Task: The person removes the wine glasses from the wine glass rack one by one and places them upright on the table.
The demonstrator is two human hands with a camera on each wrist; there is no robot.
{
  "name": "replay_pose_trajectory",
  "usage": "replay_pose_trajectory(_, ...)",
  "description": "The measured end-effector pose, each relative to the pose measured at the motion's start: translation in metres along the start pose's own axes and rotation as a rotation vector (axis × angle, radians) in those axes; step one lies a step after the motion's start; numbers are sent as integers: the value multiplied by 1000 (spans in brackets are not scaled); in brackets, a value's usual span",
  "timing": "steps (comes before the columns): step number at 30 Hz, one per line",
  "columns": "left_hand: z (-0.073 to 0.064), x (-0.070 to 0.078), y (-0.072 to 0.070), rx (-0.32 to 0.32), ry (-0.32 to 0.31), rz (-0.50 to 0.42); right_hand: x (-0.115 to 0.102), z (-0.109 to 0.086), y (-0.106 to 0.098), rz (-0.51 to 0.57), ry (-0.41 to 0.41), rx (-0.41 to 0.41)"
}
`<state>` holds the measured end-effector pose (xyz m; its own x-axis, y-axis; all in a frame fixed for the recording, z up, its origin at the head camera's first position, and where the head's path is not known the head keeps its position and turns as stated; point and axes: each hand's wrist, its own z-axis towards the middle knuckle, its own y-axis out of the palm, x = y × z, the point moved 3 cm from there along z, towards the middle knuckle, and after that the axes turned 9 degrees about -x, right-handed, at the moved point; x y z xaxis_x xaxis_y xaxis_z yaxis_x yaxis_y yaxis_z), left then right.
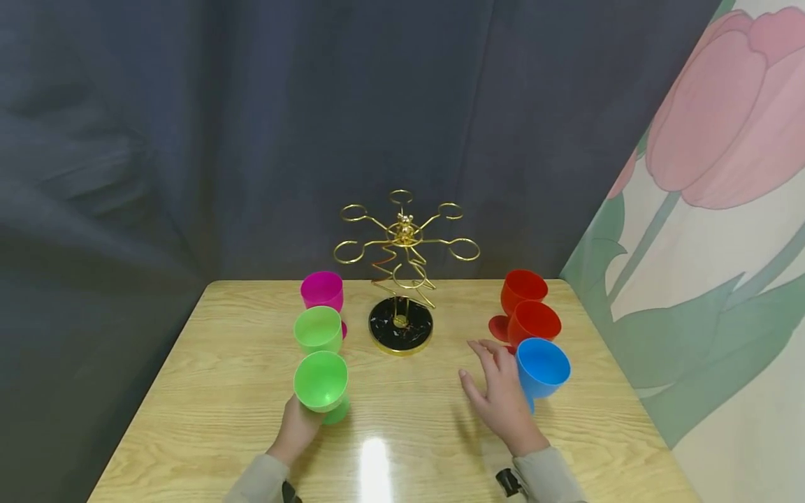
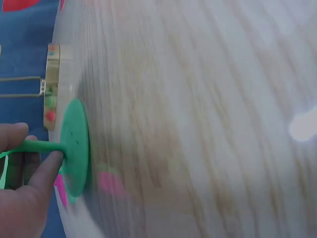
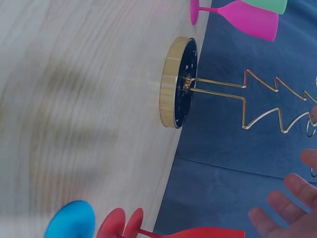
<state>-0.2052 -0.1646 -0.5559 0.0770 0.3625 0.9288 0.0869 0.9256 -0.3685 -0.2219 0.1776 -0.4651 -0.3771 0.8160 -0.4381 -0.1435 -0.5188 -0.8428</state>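
Observation:
My left hand (image 1: 298, 427) grips the nearest light green goblet (image 1: 321, 381) by its stem, below the bowl. In the left wrist view the fingers and thumb close round the thin stem (image 2: 42, 146), right beside the round green foot (image 2: 75, 148). At the right, my right hand (image 1: 501, 397) hovers with spread fingers and nothing in its grasp, just left of a blue goblet (image 1: 544, 365). The right wrist view shows its fingers apart, and the blue foot (image 3: 72, 220) at the bottom edge.
A gold wire rack (image 1: 405, 237) with several rings stands on a round black base (image 1: 400, 325) at the back middle. Behind the held goblet are another green goblet (image 1: 317, 330) and a magenta goblet (image 1: 322, 290). Two red goblets (image 1: 525, 290) stand behind the blue one. A dark curtain (image 1: 390, 105) hangs behind.

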Motion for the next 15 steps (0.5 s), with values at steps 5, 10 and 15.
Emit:
replay_pose_trajectory(5,1,-5,-3,-51,-68,-28,-5,4,-12,5,-31,25)
replay_pose_trajectory(10,2,-13,-6,-93,-61,-24,-10,11,-36,3,-50,12)
replay_pose_trajectory(15,7,-22,-14,-207,-36,-17,-6,21,-67,2,-65,-12)
